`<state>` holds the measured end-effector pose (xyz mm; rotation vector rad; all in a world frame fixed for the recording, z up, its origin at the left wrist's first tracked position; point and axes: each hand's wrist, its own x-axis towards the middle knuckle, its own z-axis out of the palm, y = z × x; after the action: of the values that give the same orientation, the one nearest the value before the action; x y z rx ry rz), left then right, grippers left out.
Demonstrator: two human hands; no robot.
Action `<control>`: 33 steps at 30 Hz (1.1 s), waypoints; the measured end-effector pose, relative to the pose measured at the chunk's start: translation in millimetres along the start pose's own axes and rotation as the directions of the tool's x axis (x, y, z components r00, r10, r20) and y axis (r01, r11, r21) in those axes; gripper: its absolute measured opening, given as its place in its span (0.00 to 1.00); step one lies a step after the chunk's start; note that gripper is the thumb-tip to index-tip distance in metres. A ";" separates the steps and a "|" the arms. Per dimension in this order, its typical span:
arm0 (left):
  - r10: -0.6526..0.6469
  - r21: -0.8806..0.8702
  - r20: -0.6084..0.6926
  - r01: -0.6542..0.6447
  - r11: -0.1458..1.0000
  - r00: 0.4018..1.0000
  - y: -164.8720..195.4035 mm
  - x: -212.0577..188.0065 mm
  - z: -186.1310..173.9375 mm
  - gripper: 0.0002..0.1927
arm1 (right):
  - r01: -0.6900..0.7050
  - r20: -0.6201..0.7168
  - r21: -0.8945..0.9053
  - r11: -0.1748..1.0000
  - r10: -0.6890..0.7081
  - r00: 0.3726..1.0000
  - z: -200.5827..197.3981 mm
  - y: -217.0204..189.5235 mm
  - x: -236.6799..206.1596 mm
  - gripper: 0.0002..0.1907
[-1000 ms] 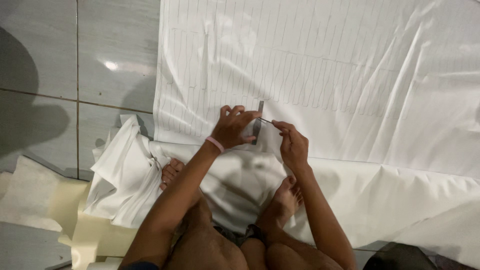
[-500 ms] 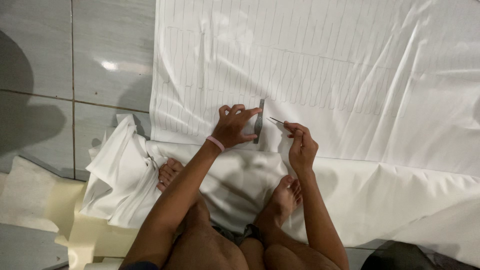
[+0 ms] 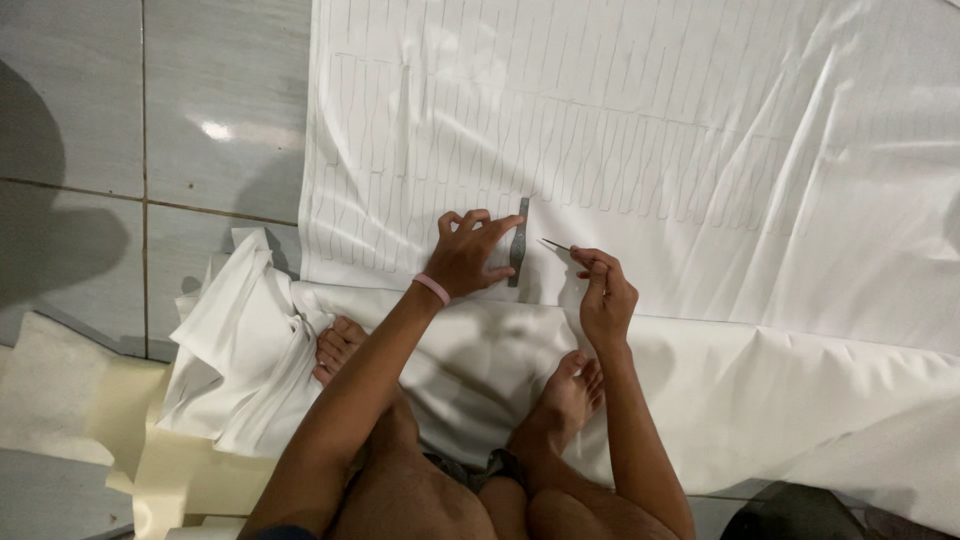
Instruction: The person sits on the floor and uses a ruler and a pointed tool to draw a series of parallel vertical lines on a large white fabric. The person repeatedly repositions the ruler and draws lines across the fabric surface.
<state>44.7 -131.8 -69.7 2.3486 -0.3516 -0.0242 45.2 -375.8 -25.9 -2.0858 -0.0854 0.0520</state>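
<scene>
Left hand [image 3: 468, 252] is pressing a narrow grey template [image 3: 517, 241] flat onto the big white sheet [image 3: 700, 150], fingers spread. Just right of the template, the right hand [image 3: 603, 292] has its grip pinched tight around a thin pen [image 3: 557, 245].

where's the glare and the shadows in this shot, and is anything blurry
Head view: a bright glare spot on the grey floor tile at upper left, a large dark shadow over the tiles at far left, soft shadows under the left hand and right hand on the white cloth; focus looks sharp throughout.
</scene>
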 end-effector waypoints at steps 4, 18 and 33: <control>-0.016 0.079 0.043 0.013 0.997 0.999 9.1 5.2 -4.0 0.42 | 0.056 0.021 -0.042 0.998 -0.055 0.998 -4.6 -9.6 11.6 0.13; -0.416 0.831 0.536 -0.373 0.413 0.735 109.8 44.3 84.0 0.26 | 0.519 0.861 -0.165 0.839 -0.134 0.490 29.2 -56.0 83.0 0.10; -0.265 0.806 0.418 -0.220 0.549 0.869 98.9 43.2 64.1 0.23 | 0.527 0.582 -0.375 0.763 -0.249 0.774 6.3 -45.6 115.1 0.14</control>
<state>54.4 -254.2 -44.0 3.3196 -0.7115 -0.6361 157.6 -338.4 10.5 -2.4979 -0.9778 0.3462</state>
